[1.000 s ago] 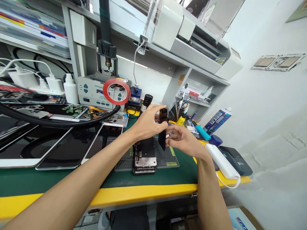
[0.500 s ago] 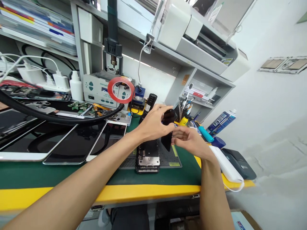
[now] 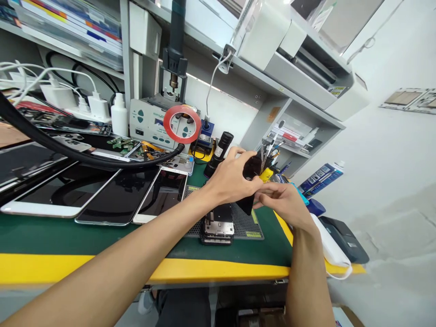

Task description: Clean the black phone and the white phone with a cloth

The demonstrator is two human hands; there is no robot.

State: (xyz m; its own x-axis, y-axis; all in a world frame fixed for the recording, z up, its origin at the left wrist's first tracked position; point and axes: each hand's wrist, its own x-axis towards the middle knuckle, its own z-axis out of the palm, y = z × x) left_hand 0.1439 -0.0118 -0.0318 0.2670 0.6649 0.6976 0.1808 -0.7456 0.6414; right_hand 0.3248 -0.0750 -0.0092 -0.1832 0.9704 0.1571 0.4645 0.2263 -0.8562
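Chargers (image 3: 58, 96) with white cables sit at the far left, behind circuit boards and phone parts. A thick black hose (image 3: 51, 146) curves over a row of flat screens (image 3: 117, 195) lying on the green work surface (image 3: 34, 236), their near ends facing the yellow table edge (image 3: 218, 269). A white bottle (image 3: 119, 116) stands beyond them, just beside a grey machine (image 3: 150, 125) with buttons, and a red ring of tape (image 3: 167, 126) is upright against the machine's front. Right of it, a black cylinder (image 3: 222, 147) leans.

Near the middle, a stack of phone parts (image 3: 218, 227) lies on a perforated grey mat (image 3: 247, 225). The left hand (image 3: 230, 179) grasps a dark, glossy panel (image 3: 252, 167) between fingers and thumb, holding it tilted on end to the right of the stack. The right hand (image 3: 284, 200) is at the panel's lower right side, its fingers bent; whether they pinch it or only touch it, I cannot tell.

Behind the hands are a yellow object (image 3: 266, 175) and a cluster of tools (image 3: 269, 152). Farther right, a blue can (image 3: 322, 179) tilts towards the wall, and nearer lie a long white object (image 3: 332, 243) with a cord and a dark, flat device (image 3: 345, 238).
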